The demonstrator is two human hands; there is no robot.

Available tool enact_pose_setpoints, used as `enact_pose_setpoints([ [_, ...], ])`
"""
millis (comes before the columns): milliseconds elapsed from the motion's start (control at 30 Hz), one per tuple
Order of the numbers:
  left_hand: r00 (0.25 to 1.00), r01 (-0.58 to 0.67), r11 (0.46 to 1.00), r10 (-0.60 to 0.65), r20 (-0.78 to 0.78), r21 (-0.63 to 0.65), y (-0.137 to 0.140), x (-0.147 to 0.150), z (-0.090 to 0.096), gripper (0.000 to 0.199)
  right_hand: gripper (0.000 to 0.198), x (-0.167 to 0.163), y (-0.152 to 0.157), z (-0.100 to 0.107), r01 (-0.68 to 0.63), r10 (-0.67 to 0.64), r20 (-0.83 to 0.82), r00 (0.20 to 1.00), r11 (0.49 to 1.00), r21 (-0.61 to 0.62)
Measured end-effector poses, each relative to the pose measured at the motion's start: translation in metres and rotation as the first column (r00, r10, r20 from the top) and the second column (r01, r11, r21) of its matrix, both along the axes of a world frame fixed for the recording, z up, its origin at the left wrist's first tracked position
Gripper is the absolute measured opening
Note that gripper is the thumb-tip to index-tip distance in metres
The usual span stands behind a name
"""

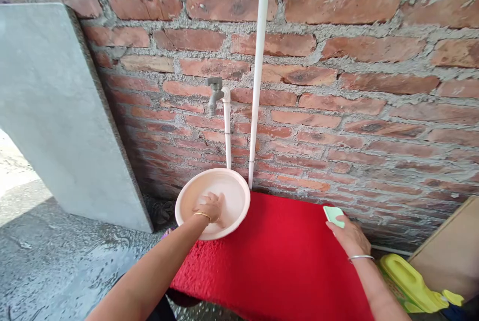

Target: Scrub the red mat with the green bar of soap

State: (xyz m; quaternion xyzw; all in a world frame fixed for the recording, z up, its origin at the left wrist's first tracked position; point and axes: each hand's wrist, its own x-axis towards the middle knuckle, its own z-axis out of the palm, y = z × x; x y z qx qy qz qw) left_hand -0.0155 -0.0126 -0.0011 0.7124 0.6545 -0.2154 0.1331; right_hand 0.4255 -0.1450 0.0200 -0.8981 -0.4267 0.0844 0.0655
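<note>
My left hand reaches down into a round, pale pink plastic basin of clear water. Its fingers are apart and show nothing between them; the lower part of the hand is in the water. My right hand is closed on a flat, light green block with rounded corners, whose exact kind I cannot make out. That hand is over the right far edge of a bright red cloth spread over a raised surface. The basin stands on the cloth's far left corner.
A grey tap on a white pipe rises behind the basin, by a taller pipe. A brick wall closes the back. A grey slab leans left above wet floor. A yellow jug lies at right.
</note>
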Motion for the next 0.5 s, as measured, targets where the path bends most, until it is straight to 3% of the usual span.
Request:
enact_pose_setpoints([
  [133, 0.999, 0.035, 0.999, -0.035, 0.012, -0.026, -0.001, -0.002, 0.003, 0.134, 0.045, -0.09, 0.042, -0.009, -0.241, 0.245, -0.051, 0.968, 0.967, 0.078],
  [300, 0.998, 0.058, 0.998, -0.057, -0.015, 0.022, 0.0, -0.008, -0.002, 0.129, 0.038, -0.189, 0.083, -0.022, -0.467, 0.48, -0.085, 0.873, 0.873, 0.141],
  [400, 0.997, 0.071, 0.995, -0.068, -0.036, 0.067, 0.001, -0.011, -0.009, 0.129, 0.036, -0.201, 0.092, -0.025, -0.527, 0.541, -0.094, 0.836, 0.838, 0.139],
  [500, 0.996, 0.083, 0.993, -0.08, -0.033, 0.087, 0.003, -0.014, -0.017, 0.127, 0.036, -0.172, 0.091, -0.023, -0.493, 0.503, -0.094, 0.859, 0.863, 0.106],
])
